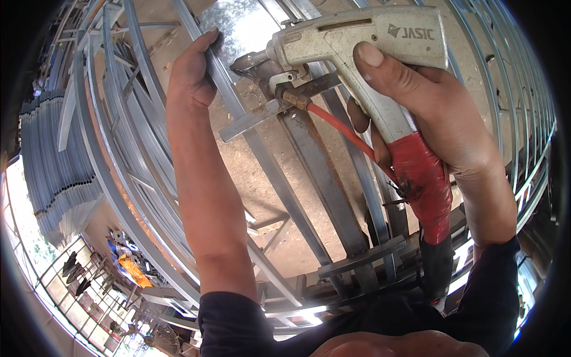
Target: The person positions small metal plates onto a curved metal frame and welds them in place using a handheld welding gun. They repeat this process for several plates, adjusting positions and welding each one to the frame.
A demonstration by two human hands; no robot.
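My right hand (428, 102) grips a pale Jasic handheld laser welding gun (330, 40), its handle wrapped in red tape with an orange-red hose (339, 125) beside it. The gun's metal nozzle (250, 61) points left, above a bright sheet metal surface (236, 26). My left hand (194, 67) is closed around or resting on a long square metal tube (221, 80), left of the nozzle; its fingers are partly hidden. Under the gun, a short crosspiece (250, 120) lies across the long tubes. A wider rusty-edged steel beam (321, 174) runs towards my body.
Long metal tubes (129, 147) run along the left, beside a large stack of metal profiles (58, 165). More curved-looking rails (504, 71) stand at right. A second crosspiece (361, 256) lies near my body. Orange and blue items (131, 267) lie at lower left.
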